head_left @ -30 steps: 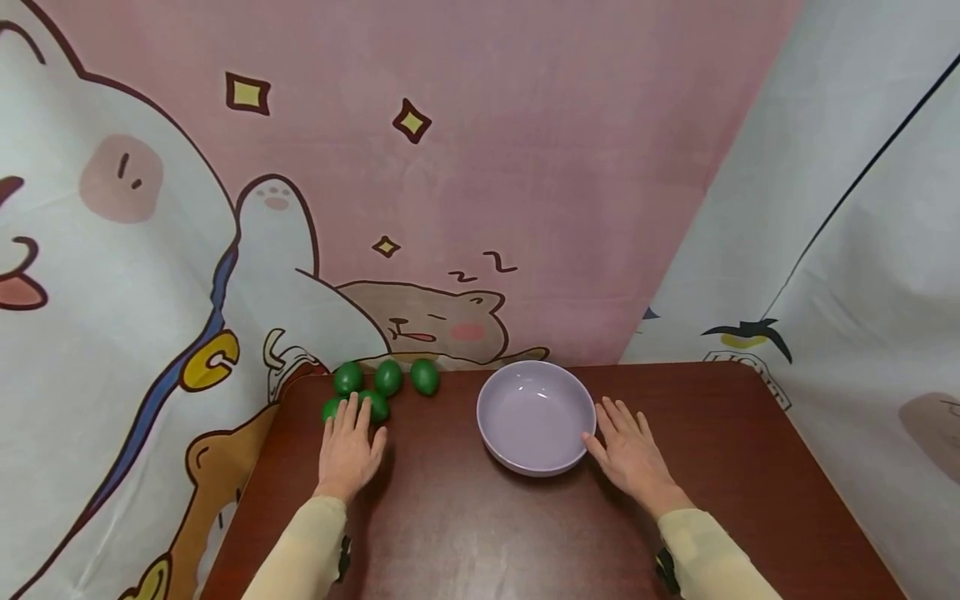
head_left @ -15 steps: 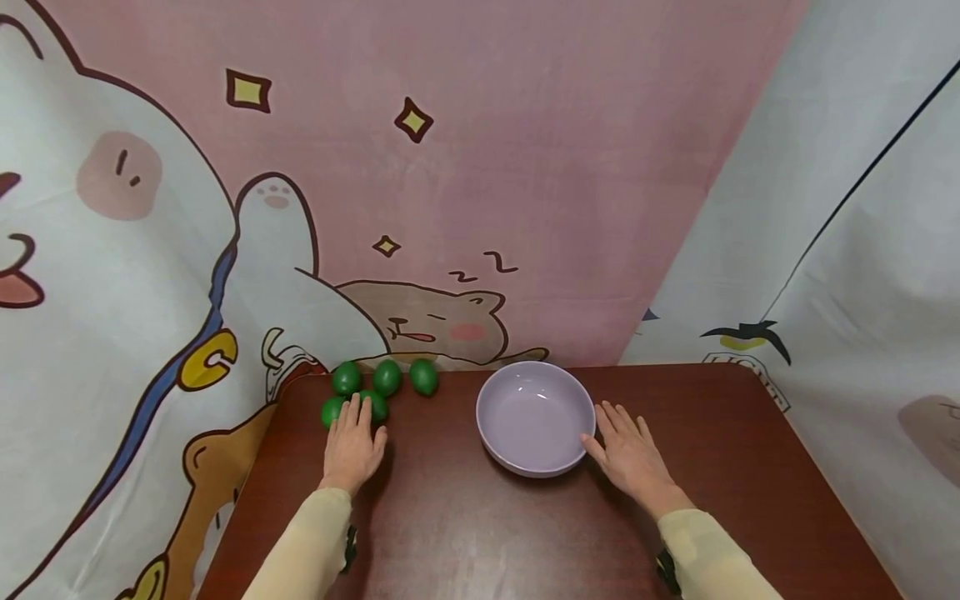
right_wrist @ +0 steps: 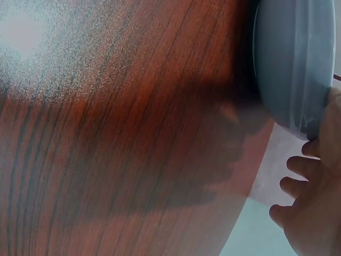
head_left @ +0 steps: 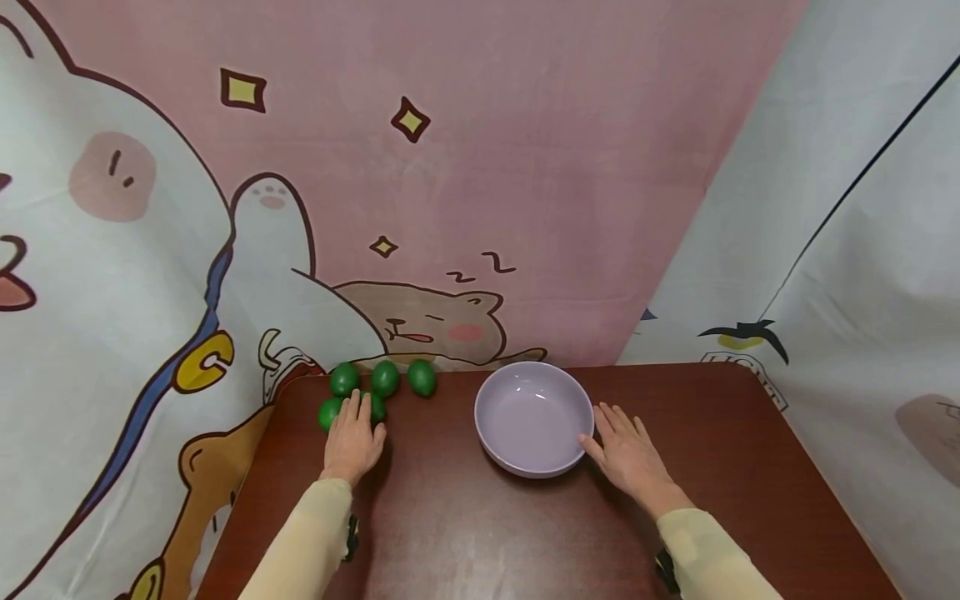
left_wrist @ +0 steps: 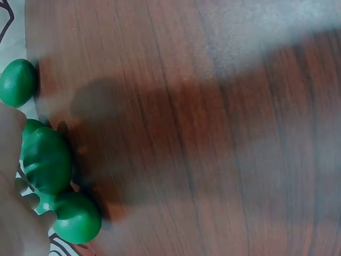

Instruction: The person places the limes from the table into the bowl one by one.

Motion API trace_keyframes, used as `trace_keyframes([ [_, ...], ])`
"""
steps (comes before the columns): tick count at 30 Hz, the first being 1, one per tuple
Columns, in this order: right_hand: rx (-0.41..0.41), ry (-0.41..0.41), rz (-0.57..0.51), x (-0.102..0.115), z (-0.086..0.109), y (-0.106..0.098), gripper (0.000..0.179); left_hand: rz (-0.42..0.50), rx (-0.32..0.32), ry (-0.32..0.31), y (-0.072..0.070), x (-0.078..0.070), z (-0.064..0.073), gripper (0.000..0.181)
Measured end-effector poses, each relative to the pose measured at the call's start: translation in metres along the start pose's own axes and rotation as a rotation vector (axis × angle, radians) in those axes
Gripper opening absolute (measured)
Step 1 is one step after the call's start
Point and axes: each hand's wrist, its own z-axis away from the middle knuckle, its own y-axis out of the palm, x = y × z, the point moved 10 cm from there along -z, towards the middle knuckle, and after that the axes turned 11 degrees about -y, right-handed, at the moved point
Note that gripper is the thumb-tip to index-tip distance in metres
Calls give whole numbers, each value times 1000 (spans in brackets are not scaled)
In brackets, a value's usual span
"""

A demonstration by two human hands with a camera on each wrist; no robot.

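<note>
Several smooth green limes lie in a cluster at the table's back left, among them a back-row lime (head_left: 422, 377) and a front lime (head_left: 331, 413). My left hand (head_left: 354, 440) reaches over the front ones with straight fingers, partly covering a lime (head_left: 377, 407); whether it touches them I cannot tell. In the left wrist view, a ribbed-looking shaded lime (left_wrist: 48, 160) shows beside the fingers. A lilac bowl (head_left: 534, 421) stands upright at the back middle. My right hand (head_left: 636, 462) is at its right side, fingers extended, thumb by the rim. The right wrist view shows the bowl's outer wall (right_wrist: 293, 58).
Both hands are over a dark reddish-brown wooden table (head_left: 480, 533). Right behind its back edge hangs a pink and white cartoon-printed cloth (head_left: 570, 208), which also runs along both sides.
The left hand has shifted slightly forward and to the right over the limes. The head view has turned a little. The right hand and the bowl hold their places.
</note>
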Motion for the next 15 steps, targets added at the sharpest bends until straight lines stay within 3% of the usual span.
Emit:
trace_keyframes([
  [15, 16, 15, -3, 0, 0, 0, 73, -13, 71, -27, 4, 3, -15, 65],
])
